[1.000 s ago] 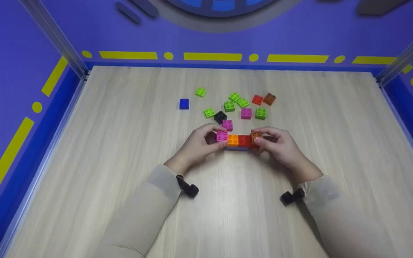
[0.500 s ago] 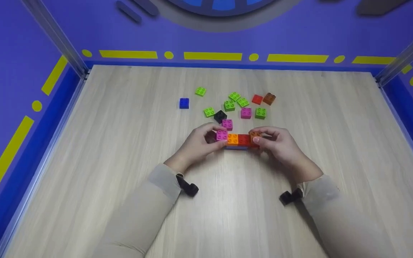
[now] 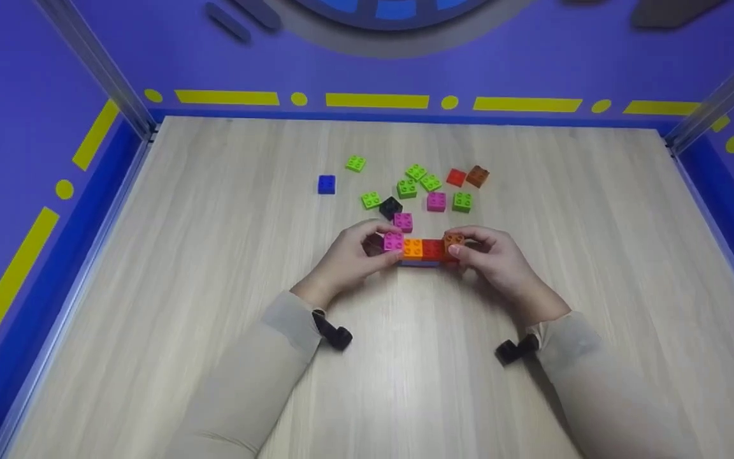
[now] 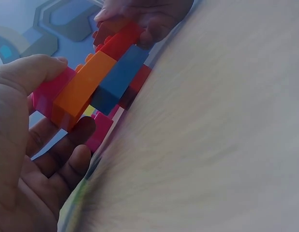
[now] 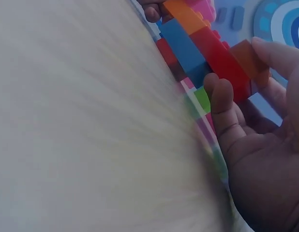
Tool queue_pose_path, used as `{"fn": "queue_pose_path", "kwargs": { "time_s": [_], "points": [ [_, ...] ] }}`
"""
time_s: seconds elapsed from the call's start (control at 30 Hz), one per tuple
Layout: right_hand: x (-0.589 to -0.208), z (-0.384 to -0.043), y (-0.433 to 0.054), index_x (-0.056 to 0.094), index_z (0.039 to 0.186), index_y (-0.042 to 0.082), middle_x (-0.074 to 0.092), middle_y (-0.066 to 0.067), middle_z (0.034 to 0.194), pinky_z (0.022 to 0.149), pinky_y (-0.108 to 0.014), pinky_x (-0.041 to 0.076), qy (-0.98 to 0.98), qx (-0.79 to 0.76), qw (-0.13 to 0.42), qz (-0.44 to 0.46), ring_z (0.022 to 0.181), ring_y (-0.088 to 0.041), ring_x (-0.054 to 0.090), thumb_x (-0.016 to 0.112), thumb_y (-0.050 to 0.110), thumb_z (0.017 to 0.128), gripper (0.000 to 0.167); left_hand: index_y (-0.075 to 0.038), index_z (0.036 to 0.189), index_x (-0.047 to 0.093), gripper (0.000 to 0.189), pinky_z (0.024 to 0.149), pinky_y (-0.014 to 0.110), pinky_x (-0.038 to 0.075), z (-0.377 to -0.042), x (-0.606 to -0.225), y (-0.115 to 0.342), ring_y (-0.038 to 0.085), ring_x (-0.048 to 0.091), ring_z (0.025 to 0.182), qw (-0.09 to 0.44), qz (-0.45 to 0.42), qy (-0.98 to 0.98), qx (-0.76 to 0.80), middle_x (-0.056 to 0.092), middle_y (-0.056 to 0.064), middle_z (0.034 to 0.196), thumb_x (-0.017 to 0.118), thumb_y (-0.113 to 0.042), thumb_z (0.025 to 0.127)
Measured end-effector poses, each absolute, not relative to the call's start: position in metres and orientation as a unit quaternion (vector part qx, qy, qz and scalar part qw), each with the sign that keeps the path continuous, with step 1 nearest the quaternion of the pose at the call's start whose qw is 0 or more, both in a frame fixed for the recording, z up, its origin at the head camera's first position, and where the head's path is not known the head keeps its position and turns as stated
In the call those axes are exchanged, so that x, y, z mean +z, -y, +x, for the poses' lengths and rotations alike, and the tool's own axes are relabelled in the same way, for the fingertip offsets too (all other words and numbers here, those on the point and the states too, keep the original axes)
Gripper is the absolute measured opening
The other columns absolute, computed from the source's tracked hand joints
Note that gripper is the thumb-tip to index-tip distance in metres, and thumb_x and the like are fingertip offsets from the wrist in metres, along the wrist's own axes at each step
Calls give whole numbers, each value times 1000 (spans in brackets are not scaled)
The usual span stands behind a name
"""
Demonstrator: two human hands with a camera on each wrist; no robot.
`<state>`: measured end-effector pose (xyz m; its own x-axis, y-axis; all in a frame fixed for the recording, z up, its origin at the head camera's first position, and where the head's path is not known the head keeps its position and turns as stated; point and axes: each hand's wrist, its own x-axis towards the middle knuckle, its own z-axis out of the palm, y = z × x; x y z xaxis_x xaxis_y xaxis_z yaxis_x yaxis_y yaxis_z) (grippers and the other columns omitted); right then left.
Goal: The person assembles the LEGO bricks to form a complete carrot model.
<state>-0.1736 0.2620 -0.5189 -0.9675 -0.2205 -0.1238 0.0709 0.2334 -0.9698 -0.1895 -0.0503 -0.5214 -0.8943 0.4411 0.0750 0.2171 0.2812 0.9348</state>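
A built row of toy building bricks stands between the two hands. In the head view it shows a pink brick (image 3: 394, 241) at the left end, then an orange brick (image 3: 413, 248), a red brick (image 3: 432, 250) and a brown brick (image 3: 453, 241). Below the orange and red ones runs a blue brick (image 4: 119, 79), with another red brick (image 5: 170, 57) lower down. My left hand (image 3: 355, 254) pinches the pink brick between thumb and fingers. At the opposite end, my right hand (image 3: 497, 258) pinches the brown brick. The fingers partly cover both ends of the row.
Loose bricks lie beyond the hands: a black brick (image 3: 391, 207), a nearer pink brick (image 3: 403, 222), a dark blue brick (image 3: 327, 184), a flat red brick (image 3: 456, 177), another brown brick (image 3: 478, 176) and several green ones. Purple-blue panels (image 3: 367, 76) wall the wooden table (image 3: 246, 166).
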Motion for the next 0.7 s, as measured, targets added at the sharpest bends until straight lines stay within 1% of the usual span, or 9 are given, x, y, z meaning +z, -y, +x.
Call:
{"fn": "queue_pose_path", "kwargs": {
  "time_s": [0.07,0.13,0.27,0.33,0.4,0.5,0.57,0.63,0.7],
  "points": [
    [-521,-174,-263,74,143,0,77,5,119,82,-21,62,-780,-614,105,-54,90,-10,71,80,16,106,40,-12,143,73,45,107,38,60,-190,-520,50,26,72,119,98,206,-792,567,75,7,142,86,-26,103],
    [-522,-174,-264,73,144,-1,76,4,121,81,-22,63,-780,-616,95,-61,86,-10,72,80,14,106,41,-9,147,70,47,111,42,60,-191,-518,51,27,72,124,89,197,-787,578,73,9,145,83,-25,104],
    [-523,-175,-265,71,146,-2,75,-1,125,75,-25,65,-775,-621,81,-81,76,-12,74,79,9,106,42,-3,153,64,49,111,46,60,-197,-511,57,31,72,126,48,161,-776,607,68,17,152,74,-22,109],
    [-523,-175,-266,72,144,-2,75,-2,125,73,-25,64,-777,-619,72,-88,74,-13,74,79,8,106,41,-3,155,62,49,108,44,61,-202,-507,62,29,71,123,25,134,-776,616,65,17,156,72,-21,110],
    [-523,-174,-266,74,141,-1,77,-1,122,73,-25,64,-781,-614,64,-91,74,-13,75,80,8,105,38,-4,156,61,50,101,38,61,-209,-503,69,25,70,118,8,104,-778,620,62,15,158,72,-22,110],
    [-524,-174,-266,77,138,1,79,2,119,77,-23,64,-791,-603,56,-91,76,-12,75,82,9,104,35,-3,155,62,50,88,27,60,-221,-498,82,18,67,107,-14,60,-778,626,61,20,153,73,-19,109],
    [-525,-174,-266,79,137,2,80,2,120,83,-22,63,-797,-596,50,-91,80,-11,75,83,10,103,35,-3,155,62,49,82,22,56,-230,-495,93,18,66,104,-26,41,-784,619,61,23,150,73,-18,110],
    [-525,-173,-266,79,136,3,80,3,122,87,-20,62,-801,-590,45,-91,83,-10,75,84,10,103,34,-4,156,61,50,80,20,55,-240,-491,102,17,65,104,-33,27,-798,601,60,23,151,72,-19,110],
    [-525,-173,-266,80,135,3,80,3,122,89,-20,61,-805,-585,42,-89,84,-10,74,84,10,102,34,-6,159,60,52,81,21,55,-250,-488,112,18,65,107,-32,18,-816,577,59,18,157,71,-22,110]
  ]
}}
